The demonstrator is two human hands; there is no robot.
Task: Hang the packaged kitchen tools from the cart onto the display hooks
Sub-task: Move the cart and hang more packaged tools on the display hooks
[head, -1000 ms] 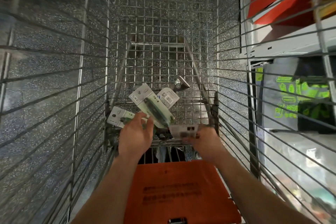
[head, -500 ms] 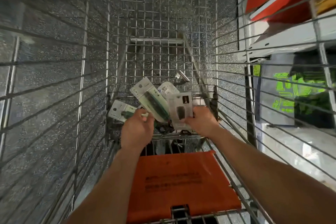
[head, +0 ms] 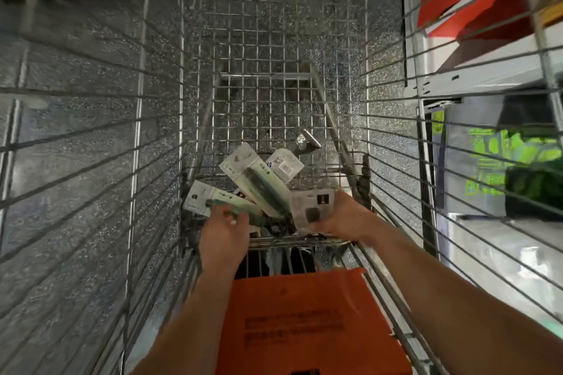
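I look down into a wire shopping cart (head: 274,49). My left hand (head: 224,233) grips a fan of long pale-green carded kitchen tools (head: 259,186), their header ends pointing up and to the left. Beside them my right hand (head: 344,216) holds one grey-white carded package (head: 310,207) by its right edge, its printed face up. A white-labelled package (head: 285,164) shows behind the fan. Both hands are low at the near end of the basket. No display hooks are in view.
An orange child-seat flap (head: 304,323) lies folded just below my hands. The cart's wire sides rise close on left and right. To the right stands a shelf unit (head: 475,76) with red items above and green-printed packs (head: 511,161) below. Speckled grey floor shows through the mesh.
My right hand has lifted the grey-white package from the basket bottom and brought it up beside the fan in my left hand. The left hand stayed about where it was.
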